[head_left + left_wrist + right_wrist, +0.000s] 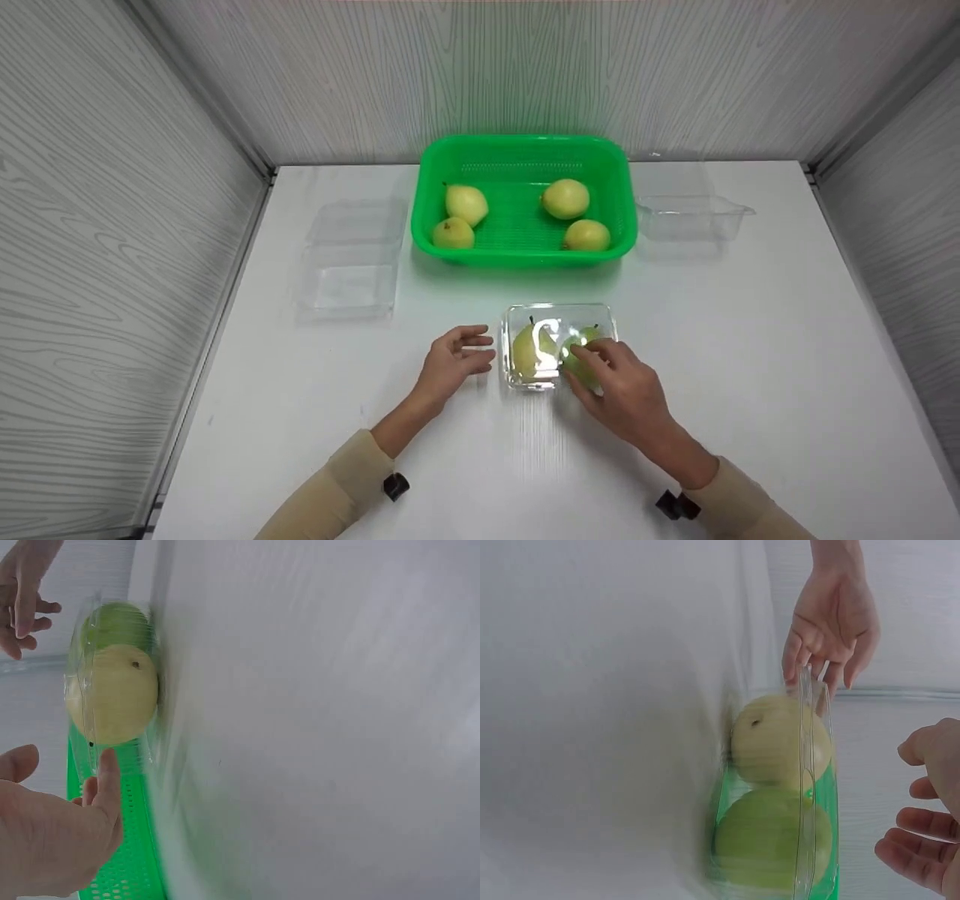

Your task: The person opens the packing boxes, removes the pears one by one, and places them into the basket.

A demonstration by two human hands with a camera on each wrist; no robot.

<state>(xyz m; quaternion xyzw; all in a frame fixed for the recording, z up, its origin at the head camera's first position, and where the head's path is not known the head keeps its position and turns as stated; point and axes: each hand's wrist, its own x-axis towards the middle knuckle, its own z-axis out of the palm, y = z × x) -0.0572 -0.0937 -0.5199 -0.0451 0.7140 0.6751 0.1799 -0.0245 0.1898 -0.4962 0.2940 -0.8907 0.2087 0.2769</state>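
A closed clear plastic box lies on the table, holding a yellow pear and a greener fruit side by side. Just left of the box is my left hand, fingers extended toward its side. In the left wrist view, the index fingertip comes close to the box's end; whether it touches cannot be told. My right hand hovers over the box's right part, fingers loosely bent and partly hiding the greener fruit. The right wrist view shows a gap between this hand and the lid, with nothing held.
Behind the box stands a green basket with several yellow pears inside. An open clear box lies at the left, and another open clear box sits right of the basket. Panels enclose the table's back and sides.
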